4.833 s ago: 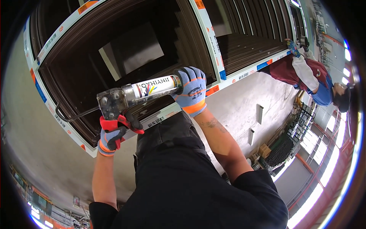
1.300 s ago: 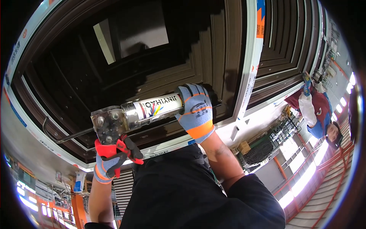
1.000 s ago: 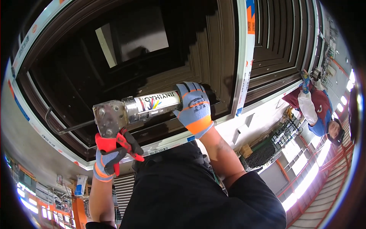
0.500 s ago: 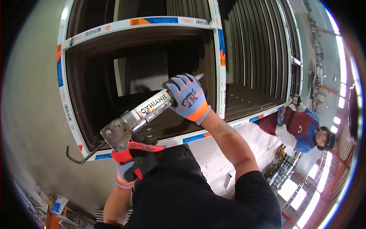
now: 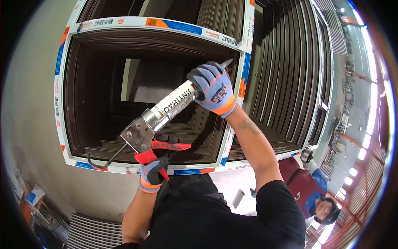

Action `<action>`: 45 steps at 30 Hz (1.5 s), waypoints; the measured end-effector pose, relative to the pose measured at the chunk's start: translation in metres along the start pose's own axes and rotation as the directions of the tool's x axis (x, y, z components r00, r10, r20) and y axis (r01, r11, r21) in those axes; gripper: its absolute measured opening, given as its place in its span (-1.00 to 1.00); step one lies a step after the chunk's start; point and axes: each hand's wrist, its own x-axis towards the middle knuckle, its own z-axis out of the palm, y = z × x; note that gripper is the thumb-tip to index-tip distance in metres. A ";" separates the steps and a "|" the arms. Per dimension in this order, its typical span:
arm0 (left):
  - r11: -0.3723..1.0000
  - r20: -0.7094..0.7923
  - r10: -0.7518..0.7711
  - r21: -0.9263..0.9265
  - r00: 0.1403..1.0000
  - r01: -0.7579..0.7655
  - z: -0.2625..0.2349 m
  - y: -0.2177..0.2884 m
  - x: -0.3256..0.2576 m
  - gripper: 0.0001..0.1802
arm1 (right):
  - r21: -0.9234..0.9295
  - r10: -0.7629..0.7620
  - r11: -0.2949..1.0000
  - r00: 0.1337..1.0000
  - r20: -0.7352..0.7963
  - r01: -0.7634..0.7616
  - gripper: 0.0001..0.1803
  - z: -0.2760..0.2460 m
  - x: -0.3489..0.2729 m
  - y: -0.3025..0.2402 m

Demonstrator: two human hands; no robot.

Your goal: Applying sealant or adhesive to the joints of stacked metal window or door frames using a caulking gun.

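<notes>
Both my hands, in grey-blue and orange work gloves with dark palms, carry a caulking gun (image 5: 139,135). My left hand (image 5: 153,173) is wrapped round its red handle, below the red trigger (image 5: 172,145). A white sealant cartridge (image 5: 174,99) lies in the metal barrel. Around the front end of the cartridge my right hand (image 5: 215,88) is closed, with the pale nozzle (image 5: 226,63) sticking out beyond it. The gun tilts up to the right over a stack of dark brown window frames (image 5: 95,41). Its hooked rod (image 5: 96,167) hangs over the near frame edge.
White, blue and orange protective tape (image 5: 182,27) covers the top frame's edges. More dark frames (image 5: 277,70) stand stacked at the right. A co-worker (image 5: 309,186) is beside the stack's near right corner. Ribbed metal profiles (image 5: 91,232) lie on the floor at lower left.
The caulking gun and both hands have shifted right against the frames, and the nozzle is nearer the middle bar. The co-worker appears lower in the view. My grip looks the same.
</notes>
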 end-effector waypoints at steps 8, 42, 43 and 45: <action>0.993 -0.014 0.064 -0.097 0.998 -0.065 0.018 -0.025 0.013 -0.23 | -0.017 -0.038 0.999 0.998 -0.055 0.037 -0.26 0.008 -0.001 0.017; 0.986 -0.113 0.158 0.079 0.981 -0.149 0.037 -0.029 0.040 -0.43 | 0.026 0.147 0.989 0.988 -0.040 -0.146 -0.35 0.009 0.001 0.027; 0.988 -0.096 0.141 0.072 0.985 -0.135 0.037 -0.028 0.039 -0.43 | 0.022 0.139 0.990 0.989 -0.047 -0.138 -0.35 0.009 0.001 0.026; 0.988 -0.103 0.146 0.070 0.984 -0.139 0.036 -0.029 0.035 -0.43 | 0.028 0.138 0.990 0.990 -0.034 -0.137 -0.35 0.011 0.001 0.025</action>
